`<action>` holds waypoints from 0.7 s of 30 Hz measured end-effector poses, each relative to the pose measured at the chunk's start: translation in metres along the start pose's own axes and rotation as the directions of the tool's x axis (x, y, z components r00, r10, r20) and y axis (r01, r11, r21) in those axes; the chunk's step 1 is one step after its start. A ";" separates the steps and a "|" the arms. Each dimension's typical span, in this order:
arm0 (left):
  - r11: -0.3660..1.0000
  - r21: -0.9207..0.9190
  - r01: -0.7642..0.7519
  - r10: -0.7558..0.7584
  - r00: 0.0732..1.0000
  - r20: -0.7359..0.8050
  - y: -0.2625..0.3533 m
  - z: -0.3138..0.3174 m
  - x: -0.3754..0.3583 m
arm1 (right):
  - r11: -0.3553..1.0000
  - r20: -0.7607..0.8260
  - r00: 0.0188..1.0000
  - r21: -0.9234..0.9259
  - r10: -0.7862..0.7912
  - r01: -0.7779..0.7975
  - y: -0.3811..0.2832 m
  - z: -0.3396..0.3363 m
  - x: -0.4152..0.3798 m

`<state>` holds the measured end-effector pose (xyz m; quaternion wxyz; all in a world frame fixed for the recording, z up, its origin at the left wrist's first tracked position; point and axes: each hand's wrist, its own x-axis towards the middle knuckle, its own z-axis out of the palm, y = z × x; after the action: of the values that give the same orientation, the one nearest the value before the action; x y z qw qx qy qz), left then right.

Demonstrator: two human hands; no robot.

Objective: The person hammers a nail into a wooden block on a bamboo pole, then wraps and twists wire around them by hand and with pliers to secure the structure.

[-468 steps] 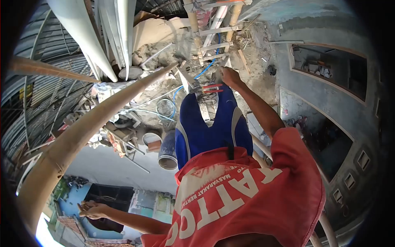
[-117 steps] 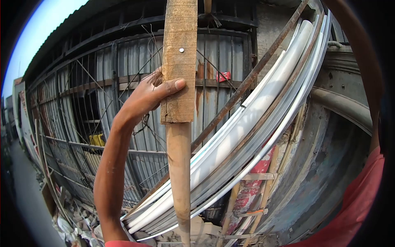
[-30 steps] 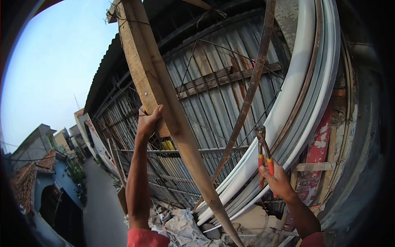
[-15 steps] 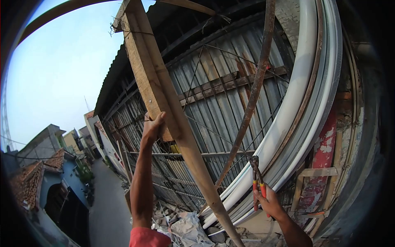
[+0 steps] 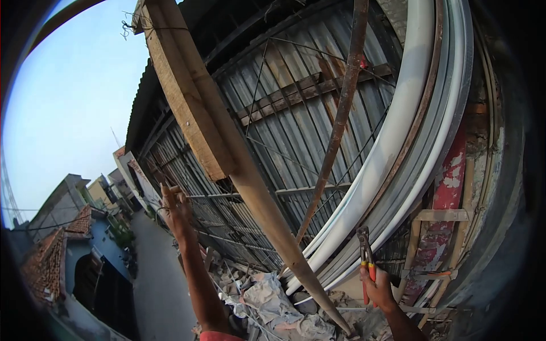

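Note:
My left hand [image 5: 177, 210] is raised just below and left of the lower end of a short squared timber [image 5: 190, 122], apart from it. Some of its fingers point up and others look bent; a thin wire seems to lie by them, too fine to make out fully. The timber lies along a long slanting wooden pole [image 5: 256, 196], with wire wound round both near the top. At the lower right, my right hand [image 5: 378, 288] is closed round the red and yellow handles of pincers [image 5: 367, 258], whose dark jaws point up.
Corrugated metal sheeting [image 5: 296, 133] stands behind the pole. A rusty bar [image 5: 341, 119] slants across it. Large white pipes [image 5: 398, 125] curve down at the right. Rubble and crumpled sacks [image 5: 267, 298] lie below. An alley [image 5: 156, 278] runs at the left, beside tiled roofs [image 5: 45, 261].
My left hand has let go of the timber and moved down and left. The view has shifted, with the timber now further left. My right hand still holds the pincers, slightly lower in view.

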<state>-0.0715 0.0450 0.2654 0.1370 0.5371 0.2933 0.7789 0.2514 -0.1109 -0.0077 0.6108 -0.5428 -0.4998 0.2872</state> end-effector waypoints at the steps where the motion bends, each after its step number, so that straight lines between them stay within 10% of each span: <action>1: 0.998 0.030 0.051 -0.051 0.999 -0.001 -0.007 -0.013 -0.025 | 0.994 0.037 0.994 0.025 0.107 -0.108 -0.007 -0.005 -0.007; 6: 0.703 -0.258 0.663 -0.659 0.743 0.116 -0.038 -0.036 -0.178 | 0.999 0.157 0.987 -0.045 -0.021 0.028 0.026 0.004 -0.025; 14: 0.303 -0.496 0.814 -0.832 0.480 0.279 -0.078 -0.021 -0.298 | 0.971 0.353 0.931 -0.172 -0.096 0.166 0.012 0.034 -0.044; 17: 0.245 -0.585 0.773 -0.812 0.493 0.313 -0.082 -0.019 -0.321 | 0.991 0.447 0.889 -0.124 0.095 -0.044 0.027 0.035 -0.052; 19: 0.207 -0.614 0.762 -0.809 0.486 0.331 -0.082 -0.015 -0.327 | 0.869 0.677 0.591 -0.152 0.438 -0.471 0.022 0.031 -0.051; 21: 0.181 -0.624 0.760 -0.812 0.474 0.340 -0.082 -0.013 -0.333 | 0.858 0.668 0.585 -0.165 0.460 -0.486 0.038 0.032 -0.058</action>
<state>0.0368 -0.0706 -0.0392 0.7001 0.1829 0.2059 0.6588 0.2097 -0.1415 -0.0641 0.2918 -0.4987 -0.5216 0.6277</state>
